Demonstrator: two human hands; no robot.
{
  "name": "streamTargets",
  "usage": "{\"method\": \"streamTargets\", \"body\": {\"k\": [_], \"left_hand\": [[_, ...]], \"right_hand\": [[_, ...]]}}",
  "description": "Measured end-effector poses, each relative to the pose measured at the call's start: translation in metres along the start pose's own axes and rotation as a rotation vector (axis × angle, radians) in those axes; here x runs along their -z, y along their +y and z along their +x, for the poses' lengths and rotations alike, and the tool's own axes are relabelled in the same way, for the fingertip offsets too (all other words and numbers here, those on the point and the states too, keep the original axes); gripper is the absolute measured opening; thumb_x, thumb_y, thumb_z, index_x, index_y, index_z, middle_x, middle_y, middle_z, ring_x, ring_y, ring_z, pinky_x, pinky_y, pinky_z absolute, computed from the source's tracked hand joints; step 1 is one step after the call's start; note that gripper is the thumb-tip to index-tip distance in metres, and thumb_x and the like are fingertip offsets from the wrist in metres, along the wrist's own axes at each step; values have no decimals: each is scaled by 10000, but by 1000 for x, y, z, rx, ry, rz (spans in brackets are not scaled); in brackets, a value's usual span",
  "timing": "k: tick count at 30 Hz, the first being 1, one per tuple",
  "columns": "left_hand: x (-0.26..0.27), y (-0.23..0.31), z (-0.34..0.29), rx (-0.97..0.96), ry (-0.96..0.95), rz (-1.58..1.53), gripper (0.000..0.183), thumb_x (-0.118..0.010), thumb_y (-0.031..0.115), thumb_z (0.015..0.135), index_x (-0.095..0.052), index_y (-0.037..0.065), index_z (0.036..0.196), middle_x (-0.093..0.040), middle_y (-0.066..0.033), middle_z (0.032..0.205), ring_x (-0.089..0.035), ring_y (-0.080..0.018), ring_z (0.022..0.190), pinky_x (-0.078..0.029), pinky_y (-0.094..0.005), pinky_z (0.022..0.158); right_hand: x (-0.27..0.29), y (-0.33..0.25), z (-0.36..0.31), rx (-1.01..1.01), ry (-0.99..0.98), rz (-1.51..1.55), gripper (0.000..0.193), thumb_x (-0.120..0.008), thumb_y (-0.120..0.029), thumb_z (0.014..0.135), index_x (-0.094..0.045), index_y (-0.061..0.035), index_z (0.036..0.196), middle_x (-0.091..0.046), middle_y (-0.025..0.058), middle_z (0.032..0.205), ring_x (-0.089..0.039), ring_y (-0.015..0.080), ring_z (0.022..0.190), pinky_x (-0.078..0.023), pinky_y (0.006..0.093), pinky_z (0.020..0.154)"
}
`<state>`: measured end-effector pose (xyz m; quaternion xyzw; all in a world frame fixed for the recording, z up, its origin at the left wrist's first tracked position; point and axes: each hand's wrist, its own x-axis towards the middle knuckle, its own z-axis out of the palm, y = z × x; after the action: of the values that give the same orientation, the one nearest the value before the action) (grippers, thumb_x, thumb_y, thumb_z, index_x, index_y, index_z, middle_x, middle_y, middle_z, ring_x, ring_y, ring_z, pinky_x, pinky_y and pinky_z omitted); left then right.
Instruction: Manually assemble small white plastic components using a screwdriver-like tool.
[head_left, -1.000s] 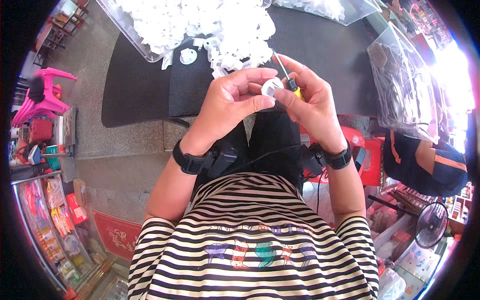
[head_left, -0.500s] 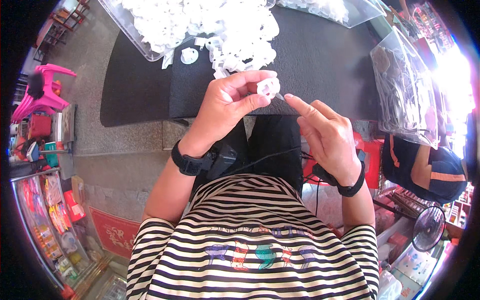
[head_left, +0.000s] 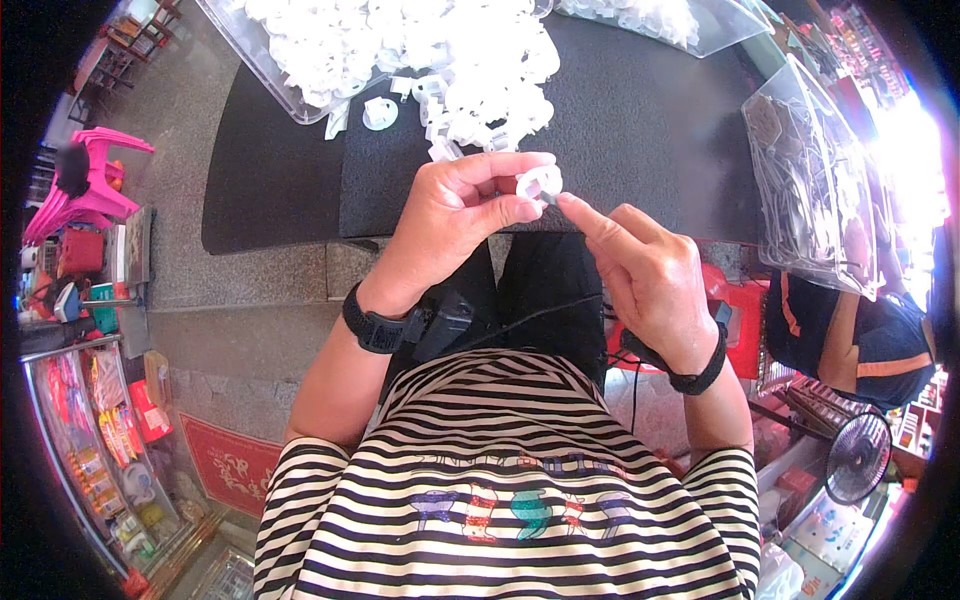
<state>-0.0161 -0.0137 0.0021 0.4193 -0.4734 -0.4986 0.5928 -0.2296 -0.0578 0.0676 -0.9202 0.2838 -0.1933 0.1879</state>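
Between the thumb and index finger of my left hand sits a small white round plastic part with a cut-out opening, held above the near edge of the black table. A small greyish piece shows at the part's lower right side. My right hand has its index finger stretched out, its tip against that piece; the other fingers are curled and hold nothing I can see. Just beyond my hands lies a heap of similar white plastic parts, with one loose white part to its left.
A clear bin full of white parts stands at the far left of the table, another clear bin at the far right. To the right is a clear box of thin metal-looking pieces. A person's arm and a black fan are beyond.
My right index fingertip has moved slightly left, up to the white part. The small piece now sits closer in against the part, which has tilted a little in my left hand.
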Motion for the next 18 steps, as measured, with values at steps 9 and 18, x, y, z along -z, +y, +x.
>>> {"method": "streamTargets", "body": {"k": [9,18], "left_hand": [[-5,-3,0,-43,10,28,341,-718,-9,851,-665,-3,1188,-707,-71,1020,-654,-92,901,-551,-236,822],[-6,0,-2,-46,48,-17,352,-722,-20,843,-662,1,1190,-706,-84,1027,-659,-104,906,-556,-240,833]], "right_hand": [[-2,-13,4,-14,-4,-130,544,-620,37,776,-636,-139,1290,-516,86,706,-574,266,565,-472,383,545],[1,-9,-4,-63,26,-47,530,-596,79,787,-634,-96,1286,-552,118,724,-569,248,583,-484,350,579]]}}
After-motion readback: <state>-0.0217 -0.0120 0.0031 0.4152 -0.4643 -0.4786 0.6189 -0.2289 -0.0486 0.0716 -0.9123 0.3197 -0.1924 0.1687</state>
